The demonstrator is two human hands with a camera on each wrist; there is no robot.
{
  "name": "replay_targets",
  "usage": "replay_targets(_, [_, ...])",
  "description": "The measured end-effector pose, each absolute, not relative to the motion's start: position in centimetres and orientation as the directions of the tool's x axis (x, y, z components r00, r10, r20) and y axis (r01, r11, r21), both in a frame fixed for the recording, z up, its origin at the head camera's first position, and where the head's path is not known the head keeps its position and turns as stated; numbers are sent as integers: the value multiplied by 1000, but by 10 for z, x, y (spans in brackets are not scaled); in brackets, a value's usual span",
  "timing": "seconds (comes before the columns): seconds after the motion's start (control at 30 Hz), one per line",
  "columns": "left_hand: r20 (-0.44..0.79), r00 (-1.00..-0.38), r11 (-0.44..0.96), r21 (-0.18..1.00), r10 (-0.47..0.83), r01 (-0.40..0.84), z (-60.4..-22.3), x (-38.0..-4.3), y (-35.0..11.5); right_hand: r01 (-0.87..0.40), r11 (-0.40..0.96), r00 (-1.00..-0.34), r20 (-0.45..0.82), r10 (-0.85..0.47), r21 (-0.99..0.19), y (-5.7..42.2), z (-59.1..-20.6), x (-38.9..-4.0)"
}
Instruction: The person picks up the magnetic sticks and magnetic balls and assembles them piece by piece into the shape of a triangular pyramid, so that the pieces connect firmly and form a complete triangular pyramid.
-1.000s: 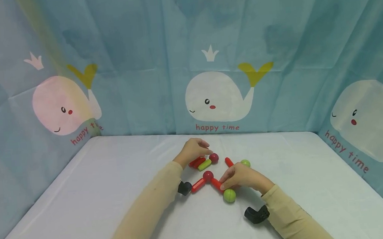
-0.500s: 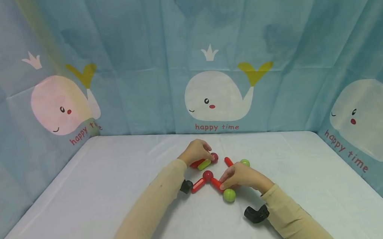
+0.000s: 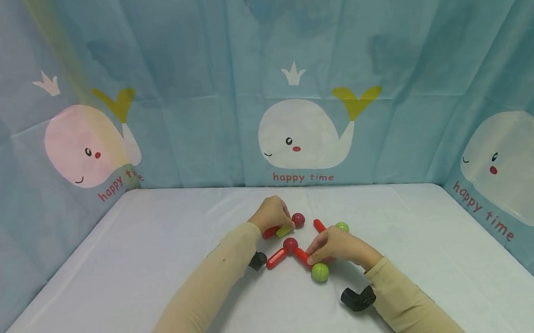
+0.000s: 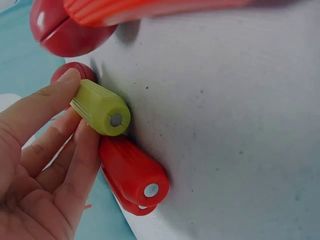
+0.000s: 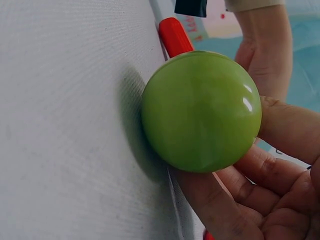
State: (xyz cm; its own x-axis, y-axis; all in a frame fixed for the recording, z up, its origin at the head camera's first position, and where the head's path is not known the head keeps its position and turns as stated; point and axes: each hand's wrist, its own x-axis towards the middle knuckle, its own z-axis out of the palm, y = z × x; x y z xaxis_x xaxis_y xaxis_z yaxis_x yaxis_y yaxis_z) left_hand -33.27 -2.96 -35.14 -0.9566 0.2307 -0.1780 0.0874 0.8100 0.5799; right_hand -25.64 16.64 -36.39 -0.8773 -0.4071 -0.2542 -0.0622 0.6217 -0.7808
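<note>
My left hand (image 3: 272, 213) pinches a yellow-green magnetic rod (image 4: 102, 107) with a round metal end, thumb on one side and fingers on the other. Against it lie red magnetic rods (image 4: 135, 172), and a dark red ball (image 3: 298, 220) is just beyond. My right hand (image 3: 341, 245) holds a red magnetic rod (image 3: 302, 257) by fingertips and thumb. This rod runs from a second dark red ball (image 3: 290, 244) toward a green ball (image 3: 320, 272). In the right wrist view the green ball (image 5: 202, 111) hides the fingertips. Another red rod (image 3: 276, 258) slants left from the second red ball.
Behind the right hand lie a red rod (image 3: 319, 225) and another green ball (image 3: 342, 227). All pieces are on a white-covered table (image 3: 139, 281). A blue curtain (image 3: 195, 88) with whale prints hangs along its back and sides. Black wrist-camera mounts (image 3: 358, 299) stick out near both sleeves.
My left hand has come down from above the pieces and now pinches the yellow-green rod. The right hand stays in place at its red rod.
</note>
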Motion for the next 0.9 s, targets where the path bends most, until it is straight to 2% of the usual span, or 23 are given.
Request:
replay_targets(0.53, [-145, -940, 802, 571, 310, 177, -353, -331, -31, -66, 614, -876, -248, -413, -787, 166, -364, -256])
replay_targets(0.73, [-129, -953, 821, 546, 276, 164, -352, -332, -29, -69, 608, -874, -245, -419, -791, 166, -364, -256])
replay_targets(0.9, [-121, -945, 783, 597, 305, 176, -347, -333, -27, -67, 601, -873, -245, -421, -797, 167, -364, -256])
